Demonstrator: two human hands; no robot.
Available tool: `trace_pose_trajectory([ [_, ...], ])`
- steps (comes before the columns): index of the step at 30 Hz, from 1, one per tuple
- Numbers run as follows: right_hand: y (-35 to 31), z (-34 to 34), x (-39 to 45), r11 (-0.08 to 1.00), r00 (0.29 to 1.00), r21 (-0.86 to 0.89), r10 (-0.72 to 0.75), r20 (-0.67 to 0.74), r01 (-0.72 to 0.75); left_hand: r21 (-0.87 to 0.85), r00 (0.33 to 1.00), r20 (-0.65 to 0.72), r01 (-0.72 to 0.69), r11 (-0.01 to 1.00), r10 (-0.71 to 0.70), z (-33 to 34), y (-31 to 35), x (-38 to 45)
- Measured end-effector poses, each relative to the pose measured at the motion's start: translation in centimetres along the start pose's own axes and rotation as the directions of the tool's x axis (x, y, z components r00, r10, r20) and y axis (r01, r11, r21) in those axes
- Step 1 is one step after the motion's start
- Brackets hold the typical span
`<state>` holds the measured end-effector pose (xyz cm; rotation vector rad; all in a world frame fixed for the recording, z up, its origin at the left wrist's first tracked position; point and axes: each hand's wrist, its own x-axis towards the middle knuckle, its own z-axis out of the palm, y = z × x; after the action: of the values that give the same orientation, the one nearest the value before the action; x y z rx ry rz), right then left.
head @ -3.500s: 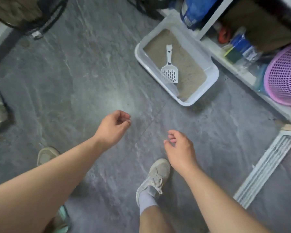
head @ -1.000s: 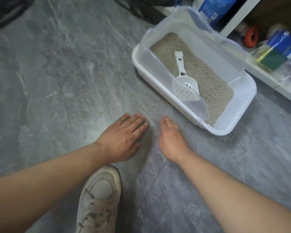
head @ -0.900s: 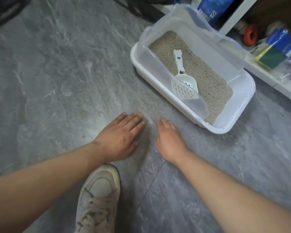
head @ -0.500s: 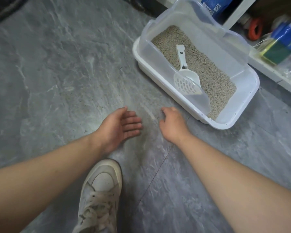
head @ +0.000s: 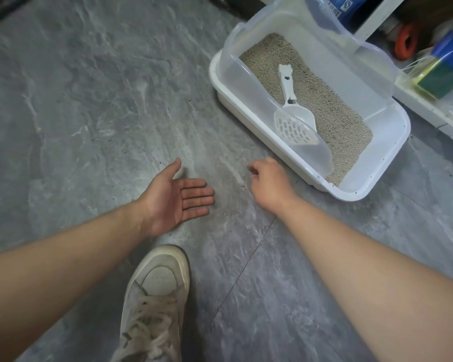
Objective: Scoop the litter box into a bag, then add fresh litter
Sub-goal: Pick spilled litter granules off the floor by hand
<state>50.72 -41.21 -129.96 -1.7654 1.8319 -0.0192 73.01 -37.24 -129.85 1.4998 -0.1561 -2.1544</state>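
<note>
Grey marbled floor [head: 89, 100] fills most of my view, dusted with pale streaks and scattered litter grains between my arms. Low at centre, my white laced shoe [head: 154, 304] points forward. My left hand [head: 175, 198] hovers just above the floor, palm turned up, fingers straight and together, holding nothing. Just to its right, my right hand [head: 268, 182] is turned knuckles up with the fingers curled under; I cannot tell whether they pinch any stray grains. Beyond it, near my knuckles but apart from them, sits the white litter box [head: 385, 163] with a clear raised rim, set at a slant. Its bed of beige litter [head: 338, 118] looks level, and a white slotted scoop [head: 294, 124] lies on top, handle pointing away from me. At far right, a low white shelf [head: 429, 111] holds blue packages.

I judge the scooping has not begun: the scoop lies untouched and no bag is in sight. Next, my right hand needs to reach forward over the clear rim and take the scoop's handle.
</note>
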Motion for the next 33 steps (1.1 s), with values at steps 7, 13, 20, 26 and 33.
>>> trace_pose_trajectory([
  [7, -0.1, -0.3, -0.2, 0.999, 0.998, 0.004, -0.046, 0.043, 0.046, 0.1, 1.0, 0.029, -0.012, 0.995, 0.009, 0.0, 0.2, -0.3],
  [13, 0.0, 0.3, 0.4, 0.988, 0.993, -0.106, -0.109, 0.035, 0.112, 0.153, 1.0, 0.006, -0.027, 0.988, 0.026, -1.2, 1.3, -0.7],
  [20, 0.1, 0.7, -0.7, 0.991, 0.993, 0.058, -0.12, 0.015, 0.119, 0.195, 1.0, 0.029, -0.002, 0.981, -0.004, -1.4, 0.9, -0.9],
  [26, 1.6, -0.9, -1.5, 0.975, 0.99, 0.211, 0.093, -0.109, -0.068, 0.202, 1.0, 0.021, 0.017, 0.979, -0.022, -1.3, 0.7, -0.8],
  [33, 2.1, -0.8, -2.5, 0.961, 0.961, 0.024, 0.277, -0.013, -0.276, 0.207, 1.0, -0.002, 0.0, 0.978, 0.001, -0.9, 0.8, -0.6],
])
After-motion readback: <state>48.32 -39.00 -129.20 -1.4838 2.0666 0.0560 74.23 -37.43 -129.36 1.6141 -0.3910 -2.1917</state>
